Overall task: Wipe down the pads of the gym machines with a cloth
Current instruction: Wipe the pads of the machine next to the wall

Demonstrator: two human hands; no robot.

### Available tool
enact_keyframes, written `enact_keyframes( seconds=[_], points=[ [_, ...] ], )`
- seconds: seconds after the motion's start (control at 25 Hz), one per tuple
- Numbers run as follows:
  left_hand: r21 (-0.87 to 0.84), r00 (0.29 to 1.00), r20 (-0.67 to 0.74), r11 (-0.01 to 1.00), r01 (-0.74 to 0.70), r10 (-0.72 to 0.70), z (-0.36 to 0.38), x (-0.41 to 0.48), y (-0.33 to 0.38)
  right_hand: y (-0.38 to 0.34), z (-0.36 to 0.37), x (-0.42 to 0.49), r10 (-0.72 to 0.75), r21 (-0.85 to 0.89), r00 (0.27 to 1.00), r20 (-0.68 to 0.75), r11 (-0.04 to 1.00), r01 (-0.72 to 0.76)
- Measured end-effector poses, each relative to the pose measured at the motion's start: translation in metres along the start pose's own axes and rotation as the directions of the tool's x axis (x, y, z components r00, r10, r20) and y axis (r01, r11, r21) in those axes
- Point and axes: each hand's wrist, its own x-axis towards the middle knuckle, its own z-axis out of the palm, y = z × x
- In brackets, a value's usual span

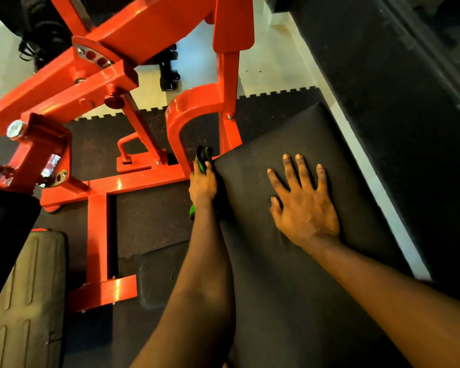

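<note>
A large black seat pad fills the middle and right of the head view. My right hand lies flat on its top with the fingers spread. My left hand is down at the pad's left edge and grips a green and black cloth, which pokes out above the fingers and again below the wrist. The cloth sits against the pad's left side. Most of the cloth is hidden inside the hand.
The orange steel frame of the machine stands close on the left, with an upright post just beyond the pad's corner. A tan ribbed footplate lies at the lower left. Black rubber floor mats run under the machine; a black slab flanks the right.
</note>
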Motion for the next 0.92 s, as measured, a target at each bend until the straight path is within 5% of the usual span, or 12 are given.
enact_keyframes(
  seconds=[0.16, 0.32, 0.48, 0.68, 0.92],
  points=[
    [0.015, 0.992, -0.083, 0.996, -0.091, 0.092, 0.012, -0.086, -0.031, 0.000, -0.004, 0.000, -0.004, -0.003, 1.000, 0.013, 1.000, 0.004],
    [-0.006, 0.999, -0.034, 1.000, -0.021, 0.021, 0.014, -0.141, -0.067, -0.001, -0.005, 0.001, -0.003, -0.018, 0.999, 0.043, 1.000, 0.004],
    [-0.146, 0.997, 0.024, 0.986, 0.081, -0.078, 0.000, -0.067, -0.039, -0.001, -0.002, 0.001, -0.010, -0.024, 0.999, 0.030, 1.000, 0.011],
    [-0.277, 0.989, 0.097, 0.958, -0.078, 0.109, 0.003, 0.054, -0.019, 0.001, 0.002, 0.000, -0.004, -0.039, 1.000, 0.009, 0.999, 0.005],
    [-0.556, 0.969, 0.218, 0.801, 0.221, -0.116, 0.005, -0.026, -0.082, 0.000, -0.001, -0.001, -0.006, -0.031, 1.000, -0.010, 1.000, 0.006]
  ],
)
